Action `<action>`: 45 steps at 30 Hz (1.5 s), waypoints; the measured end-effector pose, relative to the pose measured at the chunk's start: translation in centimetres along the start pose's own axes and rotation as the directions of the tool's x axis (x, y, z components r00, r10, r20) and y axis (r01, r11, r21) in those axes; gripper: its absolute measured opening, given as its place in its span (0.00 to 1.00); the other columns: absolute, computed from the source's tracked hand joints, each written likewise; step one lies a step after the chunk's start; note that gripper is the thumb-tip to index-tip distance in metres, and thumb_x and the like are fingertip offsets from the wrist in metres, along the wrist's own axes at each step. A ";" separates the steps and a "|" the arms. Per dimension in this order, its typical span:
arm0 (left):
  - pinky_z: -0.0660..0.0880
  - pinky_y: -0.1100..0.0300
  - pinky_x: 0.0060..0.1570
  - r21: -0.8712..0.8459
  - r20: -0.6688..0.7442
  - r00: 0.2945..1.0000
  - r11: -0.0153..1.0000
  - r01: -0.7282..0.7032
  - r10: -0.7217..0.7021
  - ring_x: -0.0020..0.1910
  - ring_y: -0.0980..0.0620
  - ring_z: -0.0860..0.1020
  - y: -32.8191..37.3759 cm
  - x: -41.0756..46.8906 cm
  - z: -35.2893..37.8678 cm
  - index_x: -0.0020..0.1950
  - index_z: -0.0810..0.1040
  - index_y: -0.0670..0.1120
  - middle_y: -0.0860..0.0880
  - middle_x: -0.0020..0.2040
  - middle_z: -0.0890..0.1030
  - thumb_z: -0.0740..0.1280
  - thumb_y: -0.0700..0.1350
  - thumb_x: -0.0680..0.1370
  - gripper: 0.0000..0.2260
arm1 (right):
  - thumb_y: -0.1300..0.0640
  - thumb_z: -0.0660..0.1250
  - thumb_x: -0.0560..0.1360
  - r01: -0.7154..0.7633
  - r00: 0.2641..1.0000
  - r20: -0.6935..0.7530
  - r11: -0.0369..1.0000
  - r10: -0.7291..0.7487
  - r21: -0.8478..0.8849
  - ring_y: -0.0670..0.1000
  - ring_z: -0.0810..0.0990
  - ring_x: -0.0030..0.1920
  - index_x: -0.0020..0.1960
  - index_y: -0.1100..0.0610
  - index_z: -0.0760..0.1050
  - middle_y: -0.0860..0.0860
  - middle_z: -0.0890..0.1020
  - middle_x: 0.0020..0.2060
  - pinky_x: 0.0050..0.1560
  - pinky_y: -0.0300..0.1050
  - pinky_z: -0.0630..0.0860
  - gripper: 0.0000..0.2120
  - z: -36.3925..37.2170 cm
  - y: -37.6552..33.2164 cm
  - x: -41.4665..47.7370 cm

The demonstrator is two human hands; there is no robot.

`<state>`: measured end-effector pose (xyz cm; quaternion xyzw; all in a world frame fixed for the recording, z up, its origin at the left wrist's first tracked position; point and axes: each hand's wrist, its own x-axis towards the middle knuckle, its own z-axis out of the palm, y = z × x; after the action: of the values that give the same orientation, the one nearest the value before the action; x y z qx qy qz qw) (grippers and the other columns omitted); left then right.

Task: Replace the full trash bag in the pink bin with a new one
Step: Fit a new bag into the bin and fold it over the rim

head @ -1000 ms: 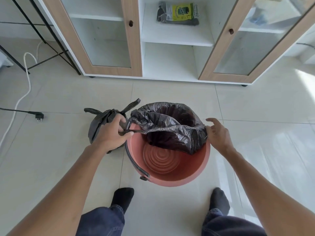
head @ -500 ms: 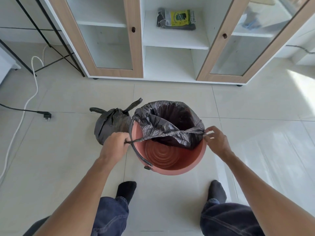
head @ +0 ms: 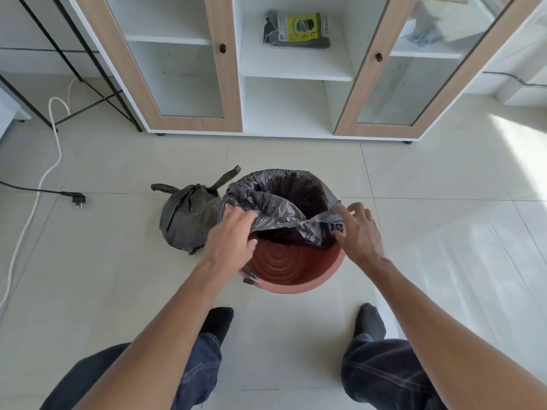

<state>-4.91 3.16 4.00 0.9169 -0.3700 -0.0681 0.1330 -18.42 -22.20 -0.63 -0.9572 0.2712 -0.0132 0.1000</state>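
**A:** Where's the new bag (head: 281, 208)?

**B:** In the pink bin (head: 296, 288). Its mouth is folded over the far rim, but the near edge sags inside, leaving the near rim and the ribbed bottom bare.

**A:** How will it handle?

**B:** My guess is thin, soft, almost weightless, a little slippery and easy to tear. It's best taken by the hem at 2 opposite points and stretched over the rim.

**A:** And the hands?

**B:** The right hand (head: 358, 229) pinches the hem between thumb and forefinger at the right rim, other fingers spread. The left hand (head: 231, 235) lies on the film at the left rim. Its fingertips are hidden, so I cannot tell whether it grips.

**A:** The full bag (head: 186, 217)?

**B:** It's knotted and sits on the floor (head: 118, 261) just beside the bin's left side. It's probably heavier, so lift it by the knot.

**A:** Any writing?

**B:** There's 1 pack (head: 296, 29) of dark bags on the cabinet (head: 225, 93) shelf, with a yellow label too small to read. A black plug (head: 77, 199) lies well to the left.
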 end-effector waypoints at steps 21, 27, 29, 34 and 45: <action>0.71 0.55 0.44 0.042 0.162 0.969 0.980 -0.197 0.188 0.35 0.49 0.75 0.3 -1.0 4.1 0.46 0.71 0.50 0.53 0.35 0.79 0.62 0.45 0.81 0.04 | 0.57 0.61 0.80 -0.057 0.996 0.078 0.976 0.041 0.210 0.56 0.74 0.50 0.50 0.57 0.76 0.52 0.80 0.48 0.41 0.48 0.70 0.06 0.4 -0.1 -1.7; 0.66 0.55 0.55 0.141 0.409 0.888 0.947 -0.289 0.210 0.46 0.52 0.72 0.9 -3.1 3.1 0.56 0.71 0.51 0.55 0.47 0.76 0.62 0.76 0.62 0.35 | 0.58 0.61 0.79 -0.063 0.997 0.060 0.969 0.050 0.238 0.55 0.74 0.47 0.46 0.57 0.74 0.51 0.79 0.45 0.40 0.50 0.73 0.06 0.3 -0.2 -2.4; 0.66 0.56 0.55 0.171 0.389 0.889 0.930 -0.326 0.240 0.50 0.51 0.73 1.0 -3.5 3.8 0.58 0.70 0.50 0.53 0.49 0.75 0.70 0.68 0.65 0.31 | 0.58 0.61 0.80 -0.056 0.997 0.056 0.968 0.044 0.244 0.55 0.74 0.46 0.45 0.57 0.74 0.50 0.79 0.44 0.39 0.48 0.71 0.06 0.3 -0.2 -2.4; 0.66 0.61 0.41 0.037 0.264 0.932 0.963 -0.267 0.248 0.42 0.53 0.71 0.9 -2.9 4.5 0.46 0.71 0.49 0.53 0.42 0.75 0.77 0.56 0.67 0.20 | 0.58 0.62 0.79 -0.086 0.996 0.017 0.944 0.085 0.318 0.54 0.74 0.46 0.46 0.56 0.76 0.48 0.77 0.44 0.41 0.48 0.72 0.05 0.5 0.4 -2.1; 0.65 0.63 0.30 0.038 0.082 0.974 0.976 -0.215 0.212 0.34 0.57 0.66 0.9 -0.5 4.7 0.41 0.71 0.49 0.55 0.40 0.66 0.79 0.53 0.66 0.18 | 0.57 0.62 0.80 -0.228 0.956 -0.092 0.900 0.280 0.372 0.57 0.73 0.49 0.53 0.58 0.74 0.53 0.75 0.50 0.43 0.50 0.71 0.06 2.4 1.4 -2.2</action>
<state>-6.90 1.95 -0.22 0.8714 -0.4728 -0.0802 0.1038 -20.78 -21.77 -3.17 -0.8759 0.3933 -0.1179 0.2535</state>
